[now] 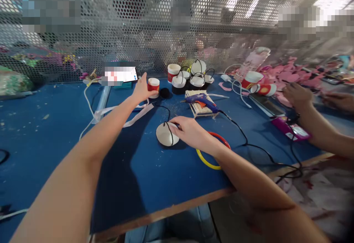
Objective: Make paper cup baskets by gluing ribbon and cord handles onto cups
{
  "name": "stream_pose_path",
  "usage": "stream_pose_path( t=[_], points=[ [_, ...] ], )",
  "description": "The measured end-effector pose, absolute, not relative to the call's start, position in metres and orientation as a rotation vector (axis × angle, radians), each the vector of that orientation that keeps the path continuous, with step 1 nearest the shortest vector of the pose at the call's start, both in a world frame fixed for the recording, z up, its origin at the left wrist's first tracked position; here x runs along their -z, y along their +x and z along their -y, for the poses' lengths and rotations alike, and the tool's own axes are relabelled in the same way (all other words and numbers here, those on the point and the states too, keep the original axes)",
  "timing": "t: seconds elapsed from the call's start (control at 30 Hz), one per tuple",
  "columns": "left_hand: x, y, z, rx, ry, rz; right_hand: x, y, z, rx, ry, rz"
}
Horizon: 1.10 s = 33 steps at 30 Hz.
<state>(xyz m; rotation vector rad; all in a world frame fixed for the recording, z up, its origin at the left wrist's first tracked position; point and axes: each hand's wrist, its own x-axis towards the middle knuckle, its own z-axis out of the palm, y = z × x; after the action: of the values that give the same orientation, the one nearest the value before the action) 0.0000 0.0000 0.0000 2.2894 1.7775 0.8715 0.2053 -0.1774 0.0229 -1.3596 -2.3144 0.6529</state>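
My left hand [142, 89] reaches to the left side of a red and white paper cup [154, 82]. Its fingers are spread, with the thumb low in front of the cup; whether it touches cannot be told. My right hand [188, 130] pinches the rim of a white paper cup [164, 136], seen from its open top on the table. Black cord edges this cup and crosses its mouth. From it the cord runs back towards a dark ball of yarn [165, 93] beside the red cup.
Several cups with black cord handles [197, 82] stand at the back. A blue glue gun [203, 101] lies on a bundle of sticks [200, 109]. A red and yellow ring [208, 162] lies under my right forearm. White ribbon [138, 116] trails at left. Another person's hand [298, 94] works at right.
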Motion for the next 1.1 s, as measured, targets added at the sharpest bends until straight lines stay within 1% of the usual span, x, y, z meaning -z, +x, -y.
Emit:
stream_pose_path(
  t=[0.07, 0.17, 0.23, 0.47, 0.57, 0.67, 0.73, 0.8, 0.9, 0.97, 1.0, 1.07, 1.1],
  points=[
    [0.002, -0.008, 0.023, -0.837, 2.357, -1.862, -0.022, 0.208, 0.179, -0.674, -1.341, 2.299],
    [0.004, -0.017, 0.062, -0.485, 2.479, -1.832, -0.022, 0.207, 0.183, -0.620, -1.316, 2.326],
    [0.006, -0.020, 0.083, -0.383, 2.494, -1.813, -0.023, 0.205, 0.184, -0.554, -1.335, 2.364],
    [-0.001, -0.029, 0.109, -0.507, 2.478, -1.829, -0.035, 0.205, 0.180, -0.539, -1.491, 2.403],
    [0.011, -0.015, 0.112, -0.461, 2.422, -1.781, -0.039, 0.201, 0.183, -0.530, -1.477, 2.407],
    [0.025, 0.004, 0.113, -0.493, 2.407, -1.774, -0.041, 0.196, 0.184, -0.534, -1.466, 2.454],
    [0.025, 0.007, 0.114, -0.513, 2.396, -1.719, -0.043, 0.197, 0.180, -0.505, -1.484, 2.449],
    [0.011, -0.002, 0.120, -0.522, 2.365, -1.637, -0.045, 0.201, 0.173, -0.452, -1.524, 2.402],
    [-0.028, -0.035, 0.136, -0.597, 2.227, -1.561, -0.049, 0.209, 0.159, -0.374, -1.578, 2.336],
    [-0.055, -0.057, 0.151, -0.898, 1.854, -1.477, -0.050, 0.209, 0.151, -0.363, -1.598, 2.304],
    [-0.064, -0.066, 0.159, -0.981, 1.727, -1.442, -0.050, 0.207, 0.147, -0.379, -1.606, 2.291],
    [-0.073, -0.073, 0.174, -1.000, 1.642, -1.370, -0.048, 0.197, 0.140, -0.431, -1.632, 2.273],
    [-0.072, -0.073, 0.181, -0.948, 1.630, -1.366, -0.046, 0.191, 0.136, -0.455, -1.646, 2.270]
  ],
)
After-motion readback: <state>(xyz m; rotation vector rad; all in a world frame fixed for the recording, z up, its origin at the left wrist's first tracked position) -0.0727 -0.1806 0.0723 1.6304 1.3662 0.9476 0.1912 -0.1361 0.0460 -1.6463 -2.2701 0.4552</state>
